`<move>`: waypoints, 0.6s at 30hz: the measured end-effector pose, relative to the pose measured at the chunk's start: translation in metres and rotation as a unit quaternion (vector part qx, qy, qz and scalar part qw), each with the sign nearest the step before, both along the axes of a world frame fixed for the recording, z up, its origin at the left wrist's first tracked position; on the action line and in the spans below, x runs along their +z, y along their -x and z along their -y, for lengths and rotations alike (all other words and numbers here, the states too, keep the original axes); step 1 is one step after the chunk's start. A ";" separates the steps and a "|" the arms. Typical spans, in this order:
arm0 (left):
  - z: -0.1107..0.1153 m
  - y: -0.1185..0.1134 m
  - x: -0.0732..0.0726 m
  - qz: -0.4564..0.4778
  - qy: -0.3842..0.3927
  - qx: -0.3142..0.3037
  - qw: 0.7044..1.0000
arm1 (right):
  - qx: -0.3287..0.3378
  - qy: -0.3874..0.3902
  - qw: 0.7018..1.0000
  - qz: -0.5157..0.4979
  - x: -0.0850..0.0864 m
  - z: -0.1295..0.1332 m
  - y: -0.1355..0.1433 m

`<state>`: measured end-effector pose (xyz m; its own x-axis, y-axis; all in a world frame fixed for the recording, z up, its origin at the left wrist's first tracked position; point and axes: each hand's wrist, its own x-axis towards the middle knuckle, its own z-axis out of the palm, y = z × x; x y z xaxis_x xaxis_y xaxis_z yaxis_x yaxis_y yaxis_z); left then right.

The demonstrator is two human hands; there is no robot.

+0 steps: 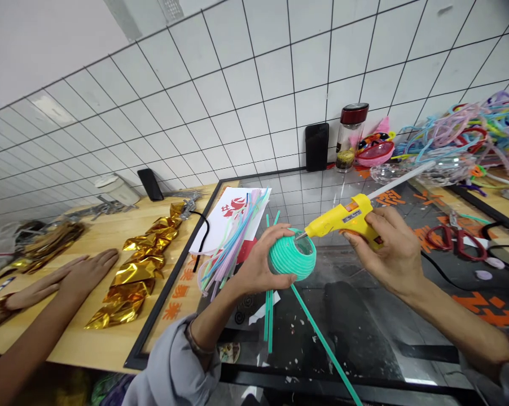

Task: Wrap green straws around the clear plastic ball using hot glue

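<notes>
My left hand [265,259] is wrapped round a hollow ball of coiled turquoise pipe cleaner [293,260], its open top turned up. A loose turquoise strand [322,338] trails from the ball toward the table's near edge. In my right hand [390,248] is a yellow hot glue gun [343,219] with a white glue stick [400,179] sticking out of its back. The gun's nozzle is at the ball's top rim; whether it touches cannot be made out. Beneath my left wrist, straight turquoise pipe cleaners [268,321] lie on the dark glossy tabletop [347,327].
A bundle of pastel pipe cleaners [233,242] lies on white paper [214,211]. Red-handled scissors [457,239] rest at right, below a tangled pipe cleaner heap [470,135]. A phone [317,148] and glass bottle [350,138] stand by the wall. Left: gold foil [131,282], another person's hands [85,276].
</notes>
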<state>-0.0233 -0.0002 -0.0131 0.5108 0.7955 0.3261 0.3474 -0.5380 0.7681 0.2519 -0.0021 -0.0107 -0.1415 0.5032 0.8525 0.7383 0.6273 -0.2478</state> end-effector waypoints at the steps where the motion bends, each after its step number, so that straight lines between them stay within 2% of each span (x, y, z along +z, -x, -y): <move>1: 0.000 0.000 0.000 -0.001 0.001 0.001 1.000 | 0.004 0.019 1.000 -0.012 0.000 0.000 0.000; 6: -0.001 0.000 -0.001 0.000 0.000 0.006 1.000 | -0.004 0.144 0.986 -0.087 0.001 -0.004 0.000; 11: -0.002 0.000 -0.004 -0.003 -0.002 0.014 1.000 | -0.022 0.285 0.946 -0.150 0.000 -0.017 -0.014; 14: -0.003 0.000 -0.005 0.002 -0.005 0.015 1.000 | -0.081 0.324 0.931 -0.148 -0.002 -0.028 -0.028; 18: -0.003 0.000 -0.005 0.007 -0.010 0.040 0.999 | -0.199 0.352 0.913 -0.047 -0.008 -0.039 -0.043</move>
